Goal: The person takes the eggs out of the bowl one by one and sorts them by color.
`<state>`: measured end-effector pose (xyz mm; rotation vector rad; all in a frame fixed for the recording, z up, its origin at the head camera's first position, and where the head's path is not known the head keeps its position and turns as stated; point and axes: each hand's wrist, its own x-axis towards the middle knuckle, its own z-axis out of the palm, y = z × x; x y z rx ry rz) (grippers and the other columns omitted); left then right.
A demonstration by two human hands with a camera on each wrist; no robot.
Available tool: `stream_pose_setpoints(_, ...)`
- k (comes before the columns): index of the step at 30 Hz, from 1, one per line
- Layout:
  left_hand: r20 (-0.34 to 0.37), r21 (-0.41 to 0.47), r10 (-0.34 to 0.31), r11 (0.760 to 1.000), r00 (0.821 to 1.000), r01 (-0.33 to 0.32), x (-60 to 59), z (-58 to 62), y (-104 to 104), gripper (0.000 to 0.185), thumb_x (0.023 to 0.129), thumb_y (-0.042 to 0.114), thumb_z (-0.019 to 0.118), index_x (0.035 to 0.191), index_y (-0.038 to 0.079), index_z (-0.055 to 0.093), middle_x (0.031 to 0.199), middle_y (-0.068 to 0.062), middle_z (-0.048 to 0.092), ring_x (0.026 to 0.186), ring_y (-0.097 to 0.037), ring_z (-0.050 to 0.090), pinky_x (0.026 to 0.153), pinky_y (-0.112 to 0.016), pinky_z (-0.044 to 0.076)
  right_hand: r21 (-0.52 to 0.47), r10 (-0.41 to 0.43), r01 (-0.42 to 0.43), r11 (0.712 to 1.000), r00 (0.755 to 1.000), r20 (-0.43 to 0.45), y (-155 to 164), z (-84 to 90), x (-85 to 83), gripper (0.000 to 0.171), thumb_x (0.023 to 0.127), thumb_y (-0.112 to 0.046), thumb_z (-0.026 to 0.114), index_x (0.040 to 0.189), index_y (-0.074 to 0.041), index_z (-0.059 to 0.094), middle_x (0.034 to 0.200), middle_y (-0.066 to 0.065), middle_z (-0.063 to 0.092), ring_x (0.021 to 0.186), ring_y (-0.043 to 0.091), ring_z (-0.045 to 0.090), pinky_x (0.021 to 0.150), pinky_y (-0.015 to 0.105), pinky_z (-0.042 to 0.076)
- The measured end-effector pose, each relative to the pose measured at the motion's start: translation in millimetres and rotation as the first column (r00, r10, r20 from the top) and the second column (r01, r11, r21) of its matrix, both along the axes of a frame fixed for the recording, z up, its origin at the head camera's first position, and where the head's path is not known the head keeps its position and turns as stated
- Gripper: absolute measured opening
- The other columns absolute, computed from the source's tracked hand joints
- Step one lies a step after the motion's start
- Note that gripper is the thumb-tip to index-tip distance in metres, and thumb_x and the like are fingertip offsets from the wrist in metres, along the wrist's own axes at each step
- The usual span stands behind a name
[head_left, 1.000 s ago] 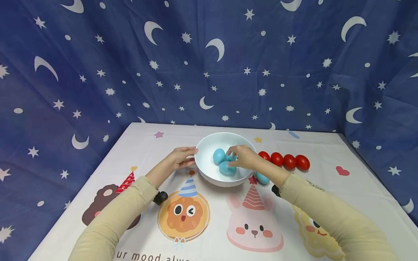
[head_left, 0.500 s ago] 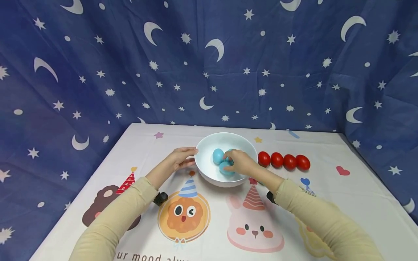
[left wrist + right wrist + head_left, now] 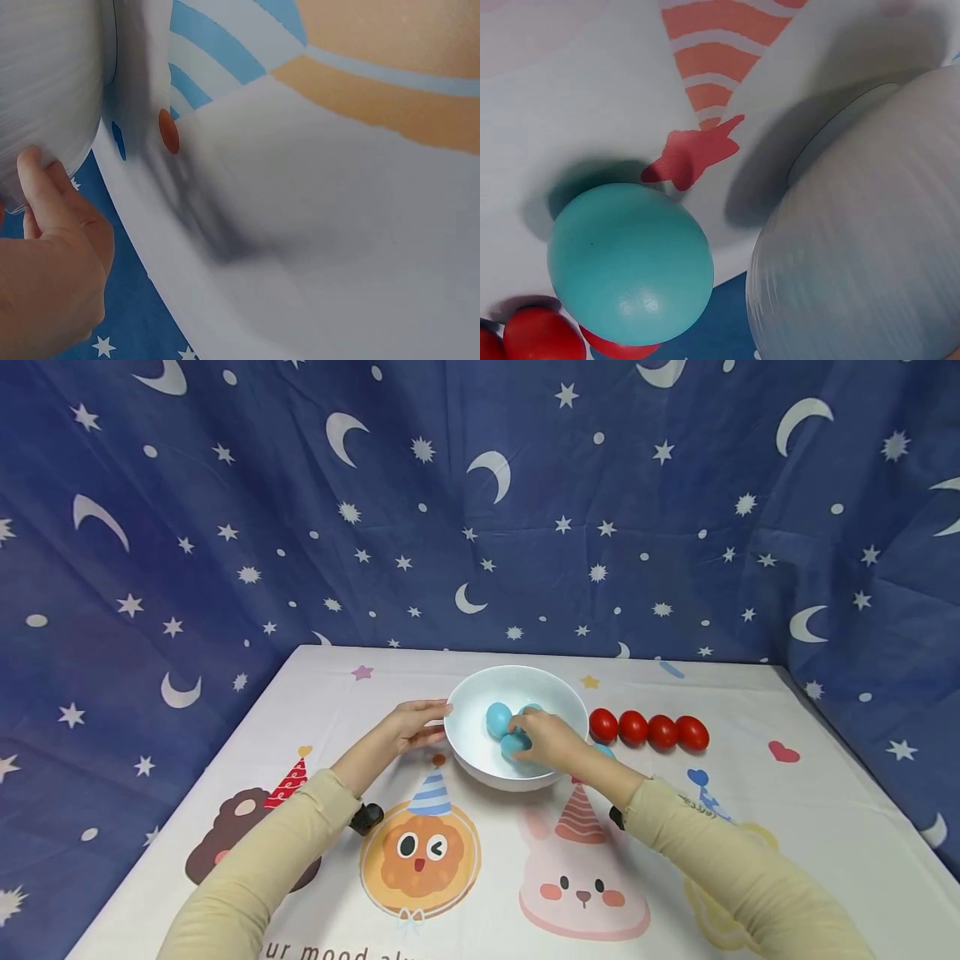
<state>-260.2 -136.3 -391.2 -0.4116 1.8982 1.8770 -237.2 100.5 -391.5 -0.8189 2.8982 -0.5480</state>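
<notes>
A white bowl (image 3: 476,689) stands near the middle of the table, with three blue eggs inside. My left hand (image 3: 408,724) holds the bowl's left rim, its fingertips at the edge and its thumb lower on the outer wall. Inside the bowl, my right hand (image 3: 555,743) curls its finger and thumb round the front blue egg (image 3: 512,745), which is partly hidden. Another blue egg (image 3: 498,720) lies to its left, and a third blue egg (image 3: 532,706) shows behind the fingers. The right wrist view catches one more blue egg (image 3: 630,262) on the table outside the bowl.
Several red eggs (image 3: 633,727) form a row right of the bowl. A white tablecloth (image 3: 832,827) with cartoon prints covers the table. Behind the table hangs a blue curtain (image 3: 412,635) with moons and stars.
My right hand has lowered slightly into the bowl, and its forearm has swung left. The front blue egg has shifted a little left. My left hand stays at the rim.
</notes>
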Motion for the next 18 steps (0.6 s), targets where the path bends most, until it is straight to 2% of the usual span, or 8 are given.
stream_pose_setpoints(9, 0.013, 0.005, -0.003, 1.000, 1.000, 0.003, -2.7, -1.4, 0.1, 0.050, 0.094, 0.019, 0.060, 0.140, 0.010, 0.045, 0.140, -0.018, 0.046, 0.072, -0.007, 0.062, 0.072, -0.016, 0.060, -0.011, 0.023, -0.022, 1.000, 0.999, 0.044, 2.0, -3.0, -3.1, 0.037, 0.075, -0.013, 0.080, 0.108, -0.006, 0.064, 0.107, 0.008, 0.061, 0.098, 0.019, 0.058, 0.093, 0.031, 0.057)
stream_pose_setpoints(18, 0.011, -0.012, -0.025, 1.000, 1.000, 0.025, -3.2, -1.1, 0.8, 0.053, 0.094, 0.021, 0.059, 0.143, 0.011, 0.041, 0.141, -0.018, 0.044, 0.072, -0.007, 0.062, 0.069, -0.014, 0.060, -0.064, 0.004, 0.000, 0.998, 0.998, 0.070, 3.3, -4.5, -5.8, 0.034, 0.076, -0.013, 0.079, 0.105, -0.007, 0.064, 0.098, 0.007, 0.061, 0.092, 0.020, 0.056, 0.090, 0.032, 0.057)
